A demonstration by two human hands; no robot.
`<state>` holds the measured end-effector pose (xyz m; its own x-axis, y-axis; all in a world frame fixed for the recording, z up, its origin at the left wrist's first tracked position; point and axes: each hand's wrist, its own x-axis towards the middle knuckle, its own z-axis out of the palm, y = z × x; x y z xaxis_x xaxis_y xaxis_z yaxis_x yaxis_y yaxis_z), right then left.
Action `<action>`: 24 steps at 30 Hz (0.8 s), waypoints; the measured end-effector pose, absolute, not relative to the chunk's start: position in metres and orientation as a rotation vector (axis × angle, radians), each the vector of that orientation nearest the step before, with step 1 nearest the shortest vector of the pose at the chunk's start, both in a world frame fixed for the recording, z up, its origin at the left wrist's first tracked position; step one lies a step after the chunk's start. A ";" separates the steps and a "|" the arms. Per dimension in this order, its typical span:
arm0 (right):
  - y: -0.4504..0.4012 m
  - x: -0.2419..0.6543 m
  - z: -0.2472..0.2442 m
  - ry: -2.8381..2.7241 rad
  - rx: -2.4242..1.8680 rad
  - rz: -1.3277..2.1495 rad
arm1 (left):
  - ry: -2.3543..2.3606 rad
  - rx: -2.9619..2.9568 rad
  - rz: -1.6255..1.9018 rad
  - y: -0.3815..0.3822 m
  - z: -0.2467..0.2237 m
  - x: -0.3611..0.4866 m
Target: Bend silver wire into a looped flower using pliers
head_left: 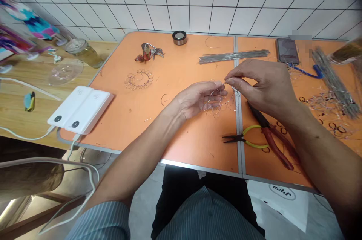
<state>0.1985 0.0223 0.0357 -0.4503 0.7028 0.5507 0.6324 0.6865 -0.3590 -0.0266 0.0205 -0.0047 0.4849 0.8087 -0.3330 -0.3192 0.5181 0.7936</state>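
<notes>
Above the middle of the orange table, my left hand holds a looped wire piece, its thin loops spreading below the fingers. Thumb and forefinger of my right hand pinch the wire close to the left fingertips. A finished-looking ring of wire loops lies flat to the left. Below my right hand are pliers with yellow handles and larger pliers with red handles. A bundle of straight wires lies behind my hands.
Two white power banks with cables sit at the table's left edge. A tape roll, a bunch of keys and a phone lie toward the back. Wire scraps and a thick wire bundle are at right.
</notes>
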 end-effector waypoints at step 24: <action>0.023 0.202 0.037 -2.211 -1.000 0.113 | 0.828 0.669 0.771 0.022 -0.008 -0.027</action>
<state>0.2018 0.0228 0.0369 -0.4591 0.6885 0.5614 0.6274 0.6987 -0.3437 -0.0273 0.0221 -0.0077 0.4469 0.8067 -0.3867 -0.3280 0.5499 0.7681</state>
